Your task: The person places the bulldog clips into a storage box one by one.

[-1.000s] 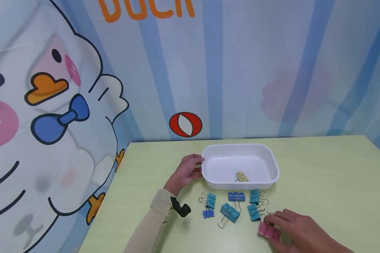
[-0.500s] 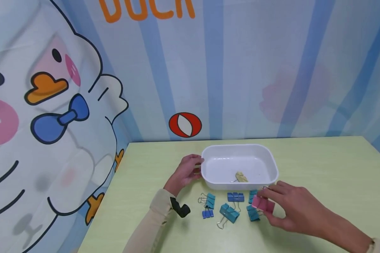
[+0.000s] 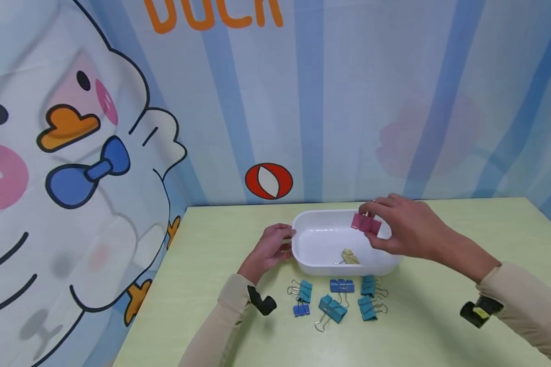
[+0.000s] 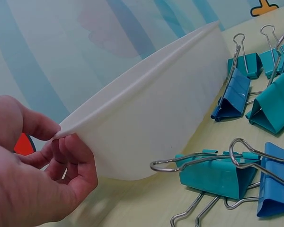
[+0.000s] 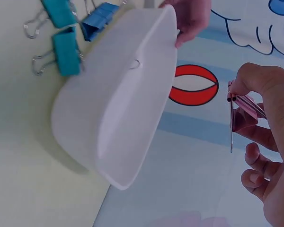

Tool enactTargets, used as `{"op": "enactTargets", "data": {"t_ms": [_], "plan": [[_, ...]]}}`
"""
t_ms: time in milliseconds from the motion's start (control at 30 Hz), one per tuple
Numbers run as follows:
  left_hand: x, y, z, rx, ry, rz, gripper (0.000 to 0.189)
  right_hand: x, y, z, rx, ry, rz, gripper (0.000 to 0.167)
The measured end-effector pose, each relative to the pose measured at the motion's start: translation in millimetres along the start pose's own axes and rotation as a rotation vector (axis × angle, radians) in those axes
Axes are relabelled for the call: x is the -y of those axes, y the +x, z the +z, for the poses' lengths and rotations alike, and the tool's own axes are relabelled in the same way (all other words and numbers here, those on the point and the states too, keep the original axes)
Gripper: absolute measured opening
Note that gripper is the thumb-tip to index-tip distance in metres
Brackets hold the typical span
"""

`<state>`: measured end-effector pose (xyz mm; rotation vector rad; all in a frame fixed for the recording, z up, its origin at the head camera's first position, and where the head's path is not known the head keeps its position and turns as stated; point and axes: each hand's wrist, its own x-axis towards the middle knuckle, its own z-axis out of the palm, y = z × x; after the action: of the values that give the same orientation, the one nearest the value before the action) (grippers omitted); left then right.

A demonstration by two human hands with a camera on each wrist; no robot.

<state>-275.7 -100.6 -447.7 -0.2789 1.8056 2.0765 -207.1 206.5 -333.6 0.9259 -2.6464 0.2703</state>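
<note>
My right hand (image 3: 410, 229) pinches a pink binder clip (image 3: 366, 224) between thumb and fingers, above the right part of the white plastic tray (image 3: 319, 242). In the right wrist view the pink binder clip (image 5: 245, 116) hangs with a wire handle pointing down, apart from the tray. At the tray's left end, my left hand (image 3: 270, 248) holds the rim; the left wrist view has its thumb over the edge and curled fingers (image 4: 78, 153) beneath. Inside the tray lies one yellowish binder clip (image 3: 350, 256).
Before the tray several binder clips lie on the pale table (image 3: 477, 265): teal clips such as one (image 3: 333, 308) in the middle, a blue clip (image 3: 342, 285) and a small blue clip (image 3: 301, 310). A printed duck curtain (image 3: 349, 102) hangs behind.
My right hand has lifted the pink binder clip off the table near the teal clips and carried it up and forward over the tray. The left hand stays at the rim.
</note>
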Motion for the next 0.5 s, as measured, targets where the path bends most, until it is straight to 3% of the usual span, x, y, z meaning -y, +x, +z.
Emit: {"op": "enactTargets", "data": {"t_ms": [233, 500], "plan": [[-0.4, 0.9, 0.1, 0.006, 0.002, 0.0, 0.032, -9, 31.1, -5, 0.026, 0.034, 0.02, 0.047], [0.2, 1.2, -0.4, 0.008, -0.002, -0.008, 0.032, -16, 47.2, -13, 0.057, 0.051, 0.025, 0.048]]}}
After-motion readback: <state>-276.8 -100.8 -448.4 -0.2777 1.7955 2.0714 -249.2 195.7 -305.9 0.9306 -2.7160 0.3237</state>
